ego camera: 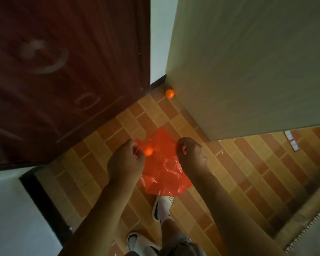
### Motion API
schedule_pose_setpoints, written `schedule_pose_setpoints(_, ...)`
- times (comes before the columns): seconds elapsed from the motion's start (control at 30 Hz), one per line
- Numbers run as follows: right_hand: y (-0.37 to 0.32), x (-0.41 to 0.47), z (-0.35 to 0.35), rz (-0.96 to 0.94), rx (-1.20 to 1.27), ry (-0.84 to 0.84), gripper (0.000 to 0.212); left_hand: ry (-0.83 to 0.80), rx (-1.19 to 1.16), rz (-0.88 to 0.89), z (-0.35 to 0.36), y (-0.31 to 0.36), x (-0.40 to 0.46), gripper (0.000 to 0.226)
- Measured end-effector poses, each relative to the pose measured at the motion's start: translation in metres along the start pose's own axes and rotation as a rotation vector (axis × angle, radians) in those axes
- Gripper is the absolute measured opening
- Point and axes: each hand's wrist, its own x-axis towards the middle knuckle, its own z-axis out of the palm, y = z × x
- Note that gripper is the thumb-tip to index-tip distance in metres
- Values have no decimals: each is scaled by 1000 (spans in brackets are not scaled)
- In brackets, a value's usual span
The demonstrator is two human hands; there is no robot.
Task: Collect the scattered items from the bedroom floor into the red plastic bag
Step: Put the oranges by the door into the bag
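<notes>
Hands [126,159] [190,154] seemingly pinch red bag [164,174] open.

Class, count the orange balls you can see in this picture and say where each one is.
2. One orange ball lies on the floor in the corner by the pale wall. The other orange ball sits at the red bag's mouth, beside the left hand. The bag may hide more.

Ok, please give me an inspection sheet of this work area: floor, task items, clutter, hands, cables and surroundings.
Surface: brick-pattern tile floor, orange and tan.
Job's things: red plastic bag held open; one orange ball at its mouth; second orange ball on the floor in the corner.
Clutter: small red-and-white packets on the floor, far right.
Grippers: left hand and right hand each pinch a bag edge.
Cables: nothing seen.
Surroundings: dark red door, pale cabinet side.
</notes>
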Motion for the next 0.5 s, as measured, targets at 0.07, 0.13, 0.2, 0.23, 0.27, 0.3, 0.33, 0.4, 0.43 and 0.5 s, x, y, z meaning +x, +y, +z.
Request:
schedule_pose_setpoints(0.07,9,12,-7,23,-2,0,13,-18,-15,12,5,15,13,12)
schedule_pose_setpoints(0.13,18,22,-12,52,-19,17,13,-31,-25,30,11,27,25,10)
schedule_pose_setpoints(0.2,25,30,-15,71,-25,32,13,-40,-27,43,16,35,33,9)
schedule_pose_setpoints(0.23,28,33,-16,86,-21,38,13,-50,-26,50,19,38,37,9)
schedule_pose_setpoints(0.27,31,36,-17,102,-12,45,12,-62,-25,62,22,40,42,9)
schedule_pose_setpoints(0.3,34,39,-17,125,-1,54,13,-73,-24,75,25,42,47,10)
schedule_pose_setpoints(0.33,36,42,-17,148,9,65,13,-86,-22,87,28,43,52,10)
schedule_pose_setpoints(0.4,38,47,-18,193,16,98,15,-107,-17,118,33,47,65,9)
schedule_pose_setpoints(0.43,40,49,-18,207,16,113,16,-116,-15,131,35,49,72,9)
schedule_pose_setpoints(0.5,42,52,-19,233,24,144,16,-135,-13,156,36,54,84,8)
